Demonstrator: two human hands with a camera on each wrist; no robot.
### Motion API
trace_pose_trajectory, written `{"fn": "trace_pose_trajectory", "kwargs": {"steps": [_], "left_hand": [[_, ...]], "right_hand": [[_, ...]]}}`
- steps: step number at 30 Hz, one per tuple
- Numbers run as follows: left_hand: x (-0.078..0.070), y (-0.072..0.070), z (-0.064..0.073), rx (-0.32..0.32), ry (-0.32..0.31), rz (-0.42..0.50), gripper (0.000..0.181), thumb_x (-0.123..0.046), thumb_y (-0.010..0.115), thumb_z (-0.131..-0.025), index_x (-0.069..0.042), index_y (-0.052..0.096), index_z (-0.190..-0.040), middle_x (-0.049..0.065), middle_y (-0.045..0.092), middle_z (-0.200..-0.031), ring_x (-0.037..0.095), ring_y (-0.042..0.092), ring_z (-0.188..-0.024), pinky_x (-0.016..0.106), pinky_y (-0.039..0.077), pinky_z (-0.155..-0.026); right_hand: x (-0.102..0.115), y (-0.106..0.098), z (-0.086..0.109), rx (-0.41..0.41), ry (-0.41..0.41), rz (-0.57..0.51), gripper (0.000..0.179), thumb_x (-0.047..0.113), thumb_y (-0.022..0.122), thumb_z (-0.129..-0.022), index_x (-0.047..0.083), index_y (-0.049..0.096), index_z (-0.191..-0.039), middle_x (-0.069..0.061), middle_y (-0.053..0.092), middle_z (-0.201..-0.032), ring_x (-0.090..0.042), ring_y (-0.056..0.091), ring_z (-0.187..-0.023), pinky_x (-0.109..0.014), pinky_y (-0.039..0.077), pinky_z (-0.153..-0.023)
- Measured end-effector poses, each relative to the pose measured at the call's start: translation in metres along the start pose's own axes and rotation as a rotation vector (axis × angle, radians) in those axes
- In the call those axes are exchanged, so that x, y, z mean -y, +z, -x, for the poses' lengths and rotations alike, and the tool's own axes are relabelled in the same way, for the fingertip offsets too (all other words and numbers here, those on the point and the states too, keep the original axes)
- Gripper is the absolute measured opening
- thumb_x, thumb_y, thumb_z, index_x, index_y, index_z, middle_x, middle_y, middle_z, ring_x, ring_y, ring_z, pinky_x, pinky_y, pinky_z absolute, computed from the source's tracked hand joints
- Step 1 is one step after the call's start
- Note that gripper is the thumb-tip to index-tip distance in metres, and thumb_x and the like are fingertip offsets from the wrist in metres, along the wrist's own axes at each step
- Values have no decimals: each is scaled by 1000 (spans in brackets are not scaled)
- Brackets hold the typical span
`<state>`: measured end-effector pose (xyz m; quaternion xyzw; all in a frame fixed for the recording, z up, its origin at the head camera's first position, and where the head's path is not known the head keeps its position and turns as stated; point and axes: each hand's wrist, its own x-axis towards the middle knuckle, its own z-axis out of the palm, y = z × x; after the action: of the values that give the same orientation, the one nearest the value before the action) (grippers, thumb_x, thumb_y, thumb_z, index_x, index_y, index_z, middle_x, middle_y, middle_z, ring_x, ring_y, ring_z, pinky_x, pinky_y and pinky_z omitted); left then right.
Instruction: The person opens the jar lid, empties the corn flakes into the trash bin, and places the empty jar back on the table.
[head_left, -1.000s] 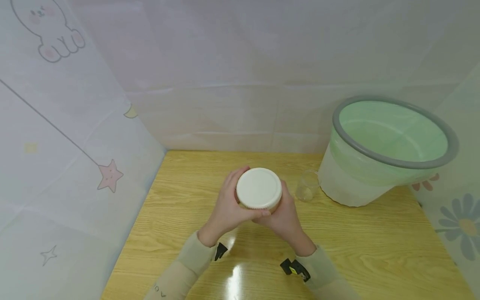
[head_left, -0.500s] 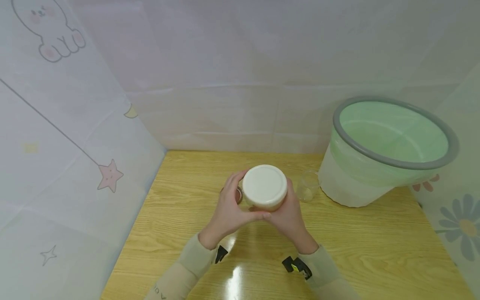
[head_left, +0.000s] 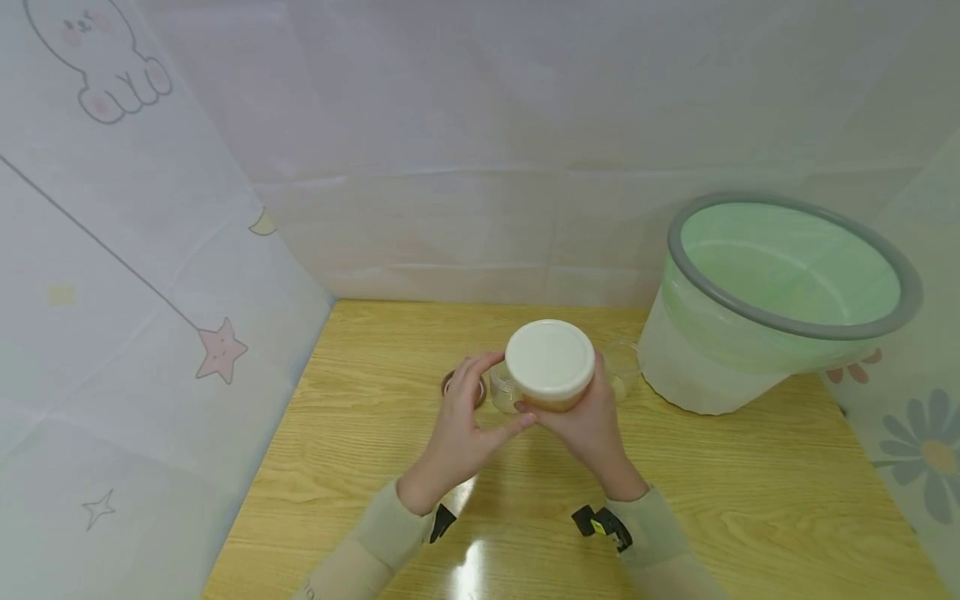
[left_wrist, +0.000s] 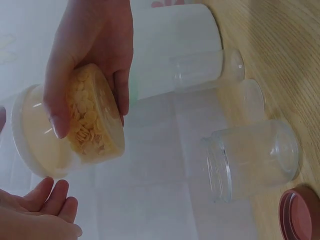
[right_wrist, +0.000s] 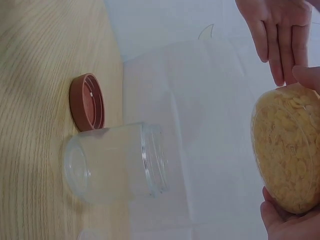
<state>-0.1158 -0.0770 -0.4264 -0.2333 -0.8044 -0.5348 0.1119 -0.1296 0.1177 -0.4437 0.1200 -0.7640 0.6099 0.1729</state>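
**Right Hand Holds Jar of Flakes Aloft**

A person's right hand (head_left: pixel 588 425) grips a clear container (left_wrist: pixel 75 145) of yellow flakes (left_wrist: pixel 86 107) above the wood-grain table (head_left: pixel 735 500), its fingers and thumb curled round the side and its white lid (head_left: pixel 550 357) uppermost. The left hand (head_left: pixel 457 421) hovers close by — palm open, fingers loosely extended, gripping nothing (whether a fingertip brushes the container, one cannot tell). Below, a clear glass jar (right_wrist: pixel 117 162) stands upright on the tabletop, its mouth uncovered. A reddish-brown lid (right_wrist: pixel 87 102) lies hollow side up just beside it. Farther to the person's right, a small clear glass (left_wrist: pixel 207 72) sits near a white bin (head_left: pixel 701 367) — gray-rimmed and lined with a pale green bag (head_left: pixel 780 267). Cartoon figures, including a pink star (head_left: pixel 221 350), decorate the pale wall covering (head_left: pixel 450 100).
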Motion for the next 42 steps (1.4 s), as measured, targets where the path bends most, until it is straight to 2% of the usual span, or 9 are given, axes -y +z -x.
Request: {"fn": "trace_pose_trajectory", "kwargs": {"steps": [3,6,8,12,17,25,33,38,42], "left_hand": [[3,1,-2,-48,50,9,62,-20,80,-92,-16,50,-146,0,53,-137,23,49,-113,41,45,-90],[6,1,-4,-82,74,21,52,-13,77,-94,-11,53,-140,7,55,-135,23,51,-111,40,45,-89],[6,0,-6,-91,64,24,51,-14,78,-93,-9,54,-138,8,55,-137,22,51,-118,41,44,-97],[6,-4,-7,-91,7,25,65,-22,84,-87,-11,51,-142,3,51,-142,22,47,-131,48,37,-109],[3,-7,-8,-57,-52,48,88,-29,93,-76,-21,46,-150,-3,48,-146,21,45,-132,53,36,-109],[-3,-3,-10,28,-123,207,106,-25,99,-67,-27,39,-154,-7,43,-147,17,44,-132,41,46,-104],[-1,-2,-11,21,-101,140,116,-28,103,-57,-30,40,-153,-11,48,-143,17,47,-128,51,39,-104],[0,0,-12,40,-71,240,111,-18,102,-60,-26,41,-152,-9,47,-144,17,49,-129,44,44,-105],[1,1,-12,50,-58,306,109,-13,100,-64,-24,40,-154,-6,46,-144,18,47,-131,41,43,-107]], "right_hand": [[-13,1,1,-7,1,0,111,-2,100,-56,6,38,-149,-11,54,-140,-27,53,-124,-54,41,-103],[-16,1,2,5,-6,-6,109,4,100,-59,11,39,-150,-5,54,-139,-24,53,-123,-53,42,-101],[-17,2,3,11,-16,-18,108,8,101,-60,15,40,-150,-3,55,-139,-24,54,-123,-53,42,-101],[-16,2,5,21,-33,-33,107,8,100,-60,16,41,-149,-2,55,-139,-24,54,-123,-54,42,-101],[-13,4,7,44,-46,-63,106,-2,98,-57,9,44,-147,-8,55,-138,-26,54,-123,-46,43,-103],[27,10,11,119,-93,-40,91,-7,91,-60,-10,43,-137,-23,57,-131,-32,57,-118,-51,48,-97],[20,14,13,143,-136,-42,99,-6,93,-57,-7,41,-141,-22,56,-133,-33,55,-119,-48,47,-99],[-5,15,13,125,-134,-25,103,-2,96,-59,1,41,-146,-14,57,-136,-31,56,-121,-53,46,-99],[-8,12,11,109,-129,-13,105,4,99,-60,8,41,-148,-9,57,-136,-28,57,-121,-51,47,-99]]}}
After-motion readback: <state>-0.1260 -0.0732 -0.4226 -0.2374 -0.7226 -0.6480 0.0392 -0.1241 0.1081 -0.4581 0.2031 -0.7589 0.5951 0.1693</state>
